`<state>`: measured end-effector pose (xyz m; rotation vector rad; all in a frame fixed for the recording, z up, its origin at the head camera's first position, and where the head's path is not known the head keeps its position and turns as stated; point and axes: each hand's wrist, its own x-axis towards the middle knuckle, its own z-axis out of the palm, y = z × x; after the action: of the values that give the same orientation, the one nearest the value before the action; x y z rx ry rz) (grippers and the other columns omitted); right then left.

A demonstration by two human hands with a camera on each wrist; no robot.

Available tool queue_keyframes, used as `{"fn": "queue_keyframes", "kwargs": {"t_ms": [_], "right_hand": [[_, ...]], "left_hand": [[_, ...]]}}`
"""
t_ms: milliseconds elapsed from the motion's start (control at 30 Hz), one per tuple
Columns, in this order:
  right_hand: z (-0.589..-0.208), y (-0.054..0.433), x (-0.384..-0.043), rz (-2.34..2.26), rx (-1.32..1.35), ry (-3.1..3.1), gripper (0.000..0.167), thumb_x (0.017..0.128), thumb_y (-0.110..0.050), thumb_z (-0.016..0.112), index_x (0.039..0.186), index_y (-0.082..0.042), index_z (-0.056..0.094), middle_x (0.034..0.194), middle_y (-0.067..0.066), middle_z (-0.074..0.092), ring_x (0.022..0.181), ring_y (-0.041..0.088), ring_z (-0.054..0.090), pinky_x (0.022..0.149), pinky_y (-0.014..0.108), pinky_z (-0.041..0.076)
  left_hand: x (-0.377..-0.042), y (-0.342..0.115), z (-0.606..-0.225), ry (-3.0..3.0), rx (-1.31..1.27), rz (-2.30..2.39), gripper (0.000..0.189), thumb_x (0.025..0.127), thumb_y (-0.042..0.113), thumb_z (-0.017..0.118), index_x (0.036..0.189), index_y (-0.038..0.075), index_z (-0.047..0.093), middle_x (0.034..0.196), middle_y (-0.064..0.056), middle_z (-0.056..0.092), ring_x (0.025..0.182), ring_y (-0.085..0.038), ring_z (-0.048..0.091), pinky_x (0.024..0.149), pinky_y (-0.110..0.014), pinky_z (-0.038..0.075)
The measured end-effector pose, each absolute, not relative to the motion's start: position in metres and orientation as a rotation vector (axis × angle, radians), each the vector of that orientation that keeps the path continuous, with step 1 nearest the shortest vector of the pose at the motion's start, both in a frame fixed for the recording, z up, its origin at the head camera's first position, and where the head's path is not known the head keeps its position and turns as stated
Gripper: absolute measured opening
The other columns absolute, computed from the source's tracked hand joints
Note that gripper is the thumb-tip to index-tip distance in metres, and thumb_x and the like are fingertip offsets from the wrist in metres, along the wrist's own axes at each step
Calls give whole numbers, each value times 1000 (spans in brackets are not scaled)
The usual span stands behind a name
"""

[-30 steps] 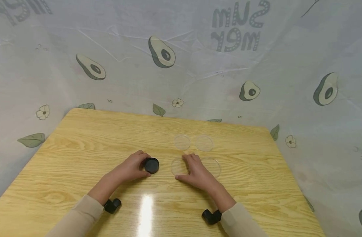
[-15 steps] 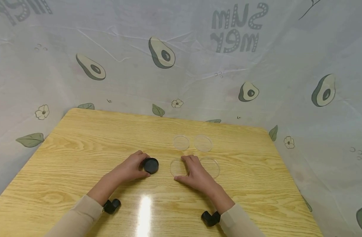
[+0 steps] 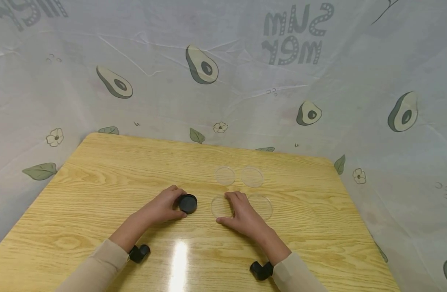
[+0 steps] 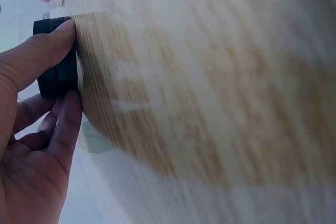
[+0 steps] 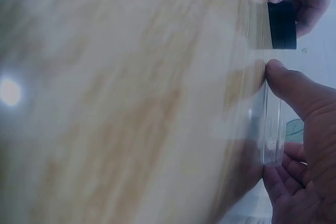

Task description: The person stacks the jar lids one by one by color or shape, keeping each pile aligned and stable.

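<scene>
Black cylinder [image 3: 188, 204]: left hand [image 3: 166, 205] curled round it. Clear dish [image 3: 219, 207], nearer surface's [image 3: 314, 211] right edge: right hand [image 3: 242, 215] curled round it.

White glare streaks the near tabletop [image 3: 311, 227], while both wrist views look hazy and blurred.

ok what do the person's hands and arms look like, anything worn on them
The left hand and right hand are bare, with no gloves or rings showing. Both the left sleeve and right sleeve are plain beige and long, ending short of the hands. Just past each cuff sits a stubby black piece, left and right. No cables show.
</scene>
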<state>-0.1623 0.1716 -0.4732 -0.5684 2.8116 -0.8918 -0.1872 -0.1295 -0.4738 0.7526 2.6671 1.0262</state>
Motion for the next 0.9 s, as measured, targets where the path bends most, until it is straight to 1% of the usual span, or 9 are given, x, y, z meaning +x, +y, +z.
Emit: {"fn": "queue_keyframes", "kwargs": {"t_ms": [300, 600, 767, 900], "right_hand": [[-475, 171, -162, -859, -568, 2827, 83, 89, -42, 84, 152, -2, 48, 148, 15, 52, 140, 32, 47, 115, 51, 45], [-477, 171, -161, -852, -590, 2841, 84, 90, -43, 83, 153, -1, 46, 147, 17, 51, 139, 34, 47, 113, 52, 46], [-475, 171, -160, -872, -547, 2812, 88, 89, -47, 82, 155, -3, 45, 148, 15, 50, 141, 31, 46, 115, 51, 45], [-474, 171, -160, -926, -510, 2790, 91, 88, -50, 82, 156, -2, 44, 148, 14, 50, 140, 30, 46, 115, 51, 45]], "left_hand": [[-187, -129, -473, 2663, 745, 1032, 52, 84, 16, 89, 127, -2, 66, 105, -9, 59, 86, -14, 49, 78, -29, 45], [-186, -129, -472, 2652, 732, 1034, 52, 84, 17, 89, 128, 0, 66, 105, -8, 59, 87, -14, 50, 78, -29, 45], [-186, -130, -473, 2655, 731, 1029, 52, 85, 18, 89, 128, 1, 66, 105, -8, 59, 86, -14, 49, 77, -30, 44], [-187, -130, -473, 2653, 729, 1033, 52, 85, 19, 89, 128, 1, 66, 107, -9, 59, 88, -14, 50, 79, -30, 45]]}}
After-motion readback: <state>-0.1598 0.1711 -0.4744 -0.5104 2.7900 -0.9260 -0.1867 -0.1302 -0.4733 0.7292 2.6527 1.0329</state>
